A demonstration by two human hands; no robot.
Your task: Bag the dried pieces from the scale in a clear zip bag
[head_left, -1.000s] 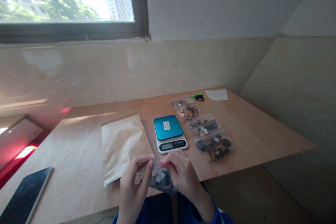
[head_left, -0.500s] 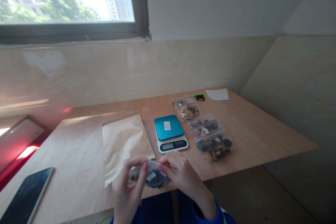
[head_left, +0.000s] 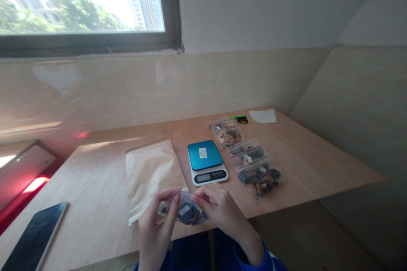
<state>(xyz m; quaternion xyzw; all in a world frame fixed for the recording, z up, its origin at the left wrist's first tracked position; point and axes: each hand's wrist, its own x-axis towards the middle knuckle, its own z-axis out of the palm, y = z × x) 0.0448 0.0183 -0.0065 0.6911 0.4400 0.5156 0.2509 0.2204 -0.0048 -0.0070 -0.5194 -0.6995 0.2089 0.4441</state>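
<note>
Left hand: the left hand (head_left: 155,228) pinches the left end of a small zip bag (head_left: 183,212) at its top edge, thumb and fingers closed on the plastic.
Right hand: the right hand (head_left: 222,214) pinches the right end of the same bag along its red seal strip, fingers curled over the top.
Held bag: clear plastic, held just above the near edge of the counter (head_left: 305,156), between both hands; inside lie dark, shrivelled pieces and a small white label. Whether the seal is open or shut cannot be told.
Row of bags: five or so clear zip bags (head_left: 258,175) lie flat in a line to the right of the scale, running away from the person. The nearest holds the most, a heap of dark and tan dried pieces with a white tag; the ones behind hold smaller amounts of like stuff.
Scale: a small kitchen scale (head_left: 206,161) with a blue top plate and a white sticker; nothing rests on the plate. Its display is too small to read.
Paper envelope: a pale padded envelope (head_left: 149,171) lies flat left of the scale, its near corner just behind the held bag.
Far end: a green-and-black marker (head_left: 240,118) and a white slip of paper (head_left: 263,115).
Left edge: a dark tablet (head_left: 33,237) lies flat.
</note>
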